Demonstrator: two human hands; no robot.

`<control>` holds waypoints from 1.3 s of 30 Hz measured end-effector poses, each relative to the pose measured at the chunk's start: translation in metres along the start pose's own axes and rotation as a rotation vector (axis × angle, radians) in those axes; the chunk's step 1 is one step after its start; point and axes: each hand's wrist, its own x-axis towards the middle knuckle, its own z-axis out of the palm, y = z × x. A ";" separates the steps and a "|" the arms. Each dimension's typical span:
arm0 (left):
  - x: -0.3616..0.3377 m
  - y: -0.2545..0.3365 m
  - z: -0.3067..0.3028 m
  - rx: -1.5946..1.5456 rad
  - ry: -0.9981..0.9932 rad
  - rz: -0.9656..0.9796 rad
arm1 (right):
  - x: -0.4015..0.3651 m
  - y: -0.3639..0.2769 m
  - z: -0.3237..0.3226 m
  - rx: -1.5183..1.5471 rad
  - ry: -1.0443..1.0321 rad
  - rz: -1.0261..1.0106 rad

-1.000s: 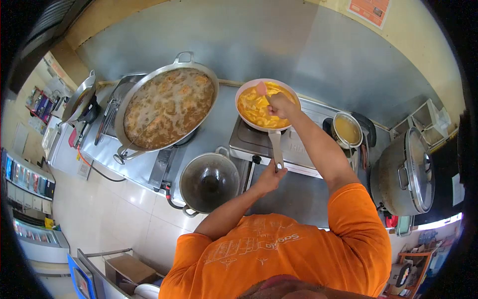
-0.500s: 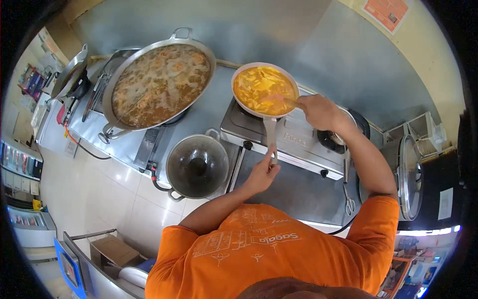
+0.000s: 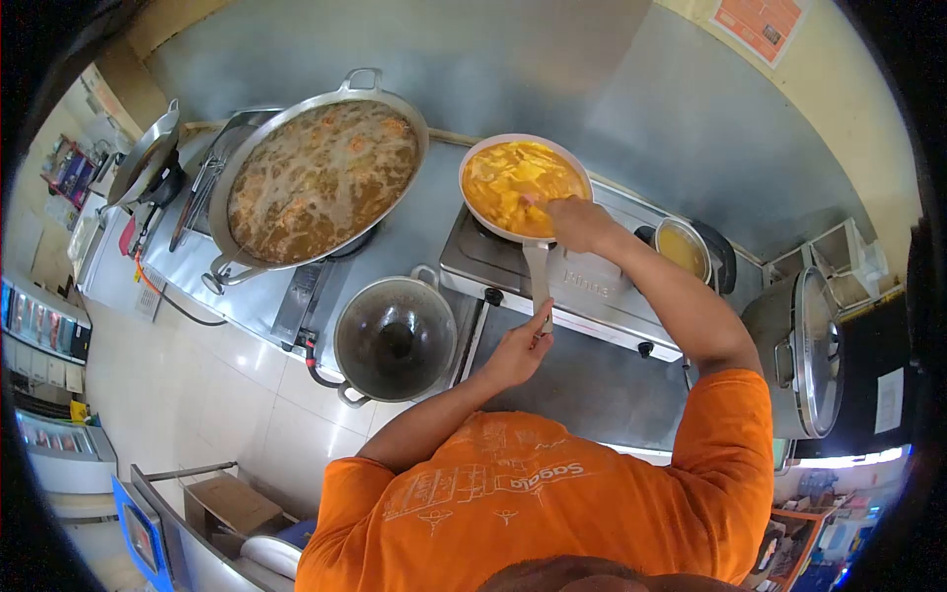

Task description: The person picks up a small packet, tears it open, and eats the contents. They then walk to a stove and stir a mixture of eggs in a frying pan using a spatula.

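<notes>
A white frying pan (image 3: 473, 158) full of yellow egg mixture (image 3: 513, 183) sits on a steel gas stove (image 3: 582, 286). My left hand (image 3: 518, 350) grips the end of the pan's pale handle (image 3: 539, 271). My right hand (image 3: 577, 222) hovers over the pan's near right rim, closed on a spatula whose tip dips into the egg; most of the spatula is hidden by the hand.
A large wok of bubbling brown oil with frying pieces (image 3: 316, 178) stands to the left. A dark empty pot (image 3: 395, 340) sits at the front. A small pot of yellow liquid (image 3: 683, 249) and a big lidded stockpot (image 3: 804, 345) are on the right.
My right hand swung out to the pan's right side, then came back over the rim into the egg. The left hand stayed on the handle. The view shifted slightly.
</notes>
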 end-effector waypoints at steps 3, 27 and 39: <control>0.000 0.007 -0.001 0.057 0.003 -0.039 | 0.016 0.008 0.001 0.015 0.063 0.039; 0.001 0.006 -0.005 0.014 -0.051 -0.056 | 0.049 0.051 0.002 -0.033 0.138 0.126; 0.001 -0.001 0.001 -0.008 -0.055 -0.033 | -0.019 0.049 -0.028 -0.027 -0.006 -0.014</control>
